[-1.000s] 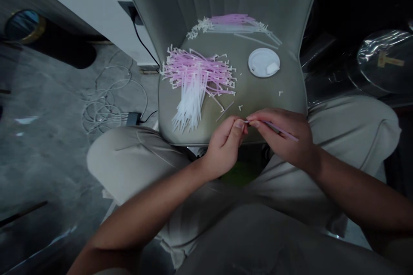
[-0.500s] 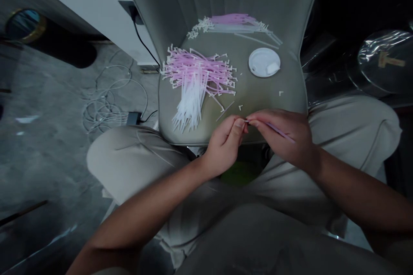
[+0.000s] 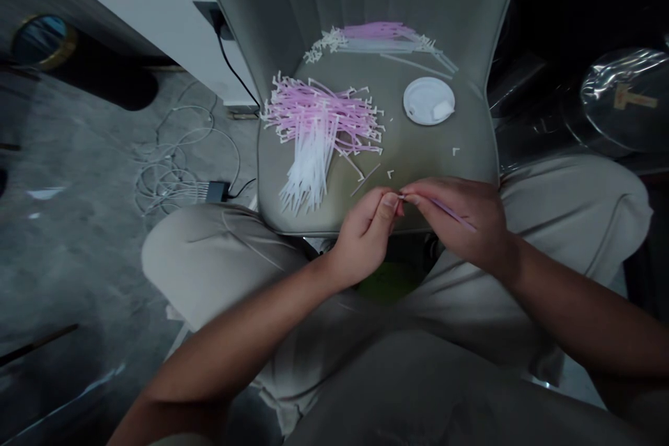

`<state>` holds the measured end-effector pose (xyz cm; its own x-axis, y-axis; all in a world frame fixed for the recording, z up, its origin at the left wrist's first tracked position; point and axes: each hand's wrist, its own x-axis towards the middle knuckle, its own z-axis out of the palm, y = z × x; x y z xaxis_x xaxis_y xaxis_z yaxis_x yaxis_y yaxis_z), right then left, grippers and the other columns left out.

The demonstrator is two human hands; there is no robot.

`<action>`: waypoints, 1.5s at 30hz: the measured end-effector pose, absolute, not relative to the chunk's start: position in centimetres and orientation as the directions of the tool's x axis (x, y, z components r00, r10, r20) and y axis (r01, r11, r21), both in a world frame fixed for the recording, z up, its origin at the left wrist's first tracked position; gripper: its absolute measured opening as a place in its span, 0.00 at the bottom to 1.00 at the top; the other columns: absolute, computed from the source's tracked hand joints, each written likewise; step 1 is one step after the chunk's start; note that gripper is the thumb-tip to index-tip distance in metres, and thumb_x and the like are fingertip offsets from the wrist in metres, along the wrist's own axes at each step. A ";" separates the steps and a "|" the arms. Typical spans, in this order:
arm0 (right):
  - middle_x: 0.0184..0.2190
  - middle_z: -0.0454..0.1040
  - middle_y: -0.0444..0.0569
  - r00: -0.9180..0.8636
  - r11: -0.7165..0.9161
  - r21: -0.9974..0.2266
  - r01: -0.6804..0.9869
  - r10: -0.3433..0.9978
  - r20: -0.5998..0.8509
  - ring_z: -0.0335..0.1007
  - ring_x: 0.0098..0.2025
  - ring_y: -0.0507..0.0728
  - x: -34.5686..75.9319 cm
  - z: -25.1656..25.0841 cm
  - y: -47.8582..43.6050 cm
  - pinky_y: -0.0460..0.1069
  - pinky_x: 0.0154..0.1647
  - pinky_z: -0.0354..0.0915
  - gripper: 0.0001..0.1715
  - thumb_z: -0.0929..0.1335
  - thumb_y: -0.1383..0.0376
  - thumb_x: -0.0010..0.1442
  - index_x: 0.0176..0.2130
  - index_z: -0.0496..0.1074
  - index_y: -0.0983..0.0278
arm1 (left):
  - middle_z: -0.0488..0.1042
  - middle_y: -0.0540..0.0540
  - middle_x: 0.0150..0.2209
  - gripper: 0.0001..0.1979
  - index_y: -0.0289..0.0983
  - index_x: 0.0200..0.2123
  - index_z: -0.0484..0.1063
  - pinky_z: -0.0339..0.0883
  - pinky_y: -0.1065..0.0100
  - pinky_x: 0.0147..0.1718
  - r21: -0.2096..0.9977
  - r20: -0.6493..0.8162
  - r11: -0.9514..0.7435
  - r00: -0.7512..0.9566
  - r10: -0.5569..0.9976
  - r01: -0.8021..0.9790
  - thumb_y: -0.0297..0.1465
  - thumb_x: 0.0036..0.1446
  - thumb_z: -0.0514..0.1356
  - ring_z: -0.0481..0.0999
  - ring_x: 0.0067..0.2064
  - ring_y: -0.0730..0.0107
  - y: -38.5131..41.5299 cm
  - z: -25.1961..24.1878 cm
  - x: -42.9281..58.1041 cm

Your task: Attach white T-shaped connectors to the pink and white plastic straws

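Observation:
Both hands meet over the front edge of a grey chair seat (image 3: pixel 418 160). My right hand (image 3: pixel 463 219) pinches a thin pink stick (image 3: pixel 452 214) that lies across its fingers and points left. My left hand (image 3: pixel 366 230) is curled, thumb and forefinger pinched at the stick's left tip on something too small to name. A heap of pink and white sticks (image 3: pixel 318 132) lies on the left of the seat. A second bundle of sticks (image 3: pixel 376 38) rests against the chair back. A white round lid (image 3: pixel 428 101) sits to the right.
Small white loose pieces (image 3: pixel 454 150) are scattered on the seat. White cables and a black adapter (image 3: pixel 214 189) lie on the grey floor at left. A clear plastic-wrapped object (image 3: pixel 621 94) stands at the right. My knees flank the chair.

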<state>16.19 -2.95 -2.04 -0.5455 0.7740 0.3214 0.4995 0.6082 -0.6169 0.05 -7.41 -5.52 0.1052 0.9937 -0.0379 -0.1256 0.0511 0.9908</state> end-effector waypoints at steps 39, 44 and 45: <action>0.35 0.82 0.46 -0.481 0.640 -0.579 0.505 0.766 0.427 0.79 0.37 0.54 15.8 -2.4 -4.0 0.47 0.40 0.72 0.08 0.65 0.69 0.64 0.41 0.74 0.63 | 0.58 0.53 0.24 0.17 0.38 0.31 0.63 0.57 0.71 0.26 0.999 0.035 -0.036 0.055 0.998 0.009 0.42 0.68 0.48 0.60 0.27 0.75 -7.4 -5.4 0.1; 0.36 0.82 0.45 -0.478 0.608 -0.598 0.523 0.790 0.384 0.79 0.38 0.54 15.9 -2.6 -3.9 0.48 0.42 0.72 0.09 0.65 0.67 0.65 0.42 0.75 0.61 | 0.58 0.53 0.23 0.17 0.38 0.31 0.64 0.57 0.71 0.26 0.999 0.038 -0.039 0.054 0.998 0.012 0.42 0.68 0.48 0.60 0.27 0.74 -7.2 -5.5 0.1; 0.35 0.82 0.45 -0.478 0.601 -0.604 0.523 0.794 0.377 0.79 0.37 0.54 15.9 -2.6 -3.9 0.48 0.42 0.71 0.09 0.65 0.67 0.65 0.41 0.75 0.61 | 0.58 0.53 0.23 0.17 0.38 0.31 0.64 0.57 0.70 0.26 0.999 0.033 -0.034 0.054 0.998 0.012 0.42 0.68 0.48 0.60 0.27 0.74 -7.2 -5.5 0.1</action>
<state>15.90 -3.85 -2.61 -0.4777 0.7937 0.3766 0.5226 0.6013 -0.6045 0.11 -7.22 -5.54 0.0544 0.9980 0.0333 0.0122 -0.0341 0.9993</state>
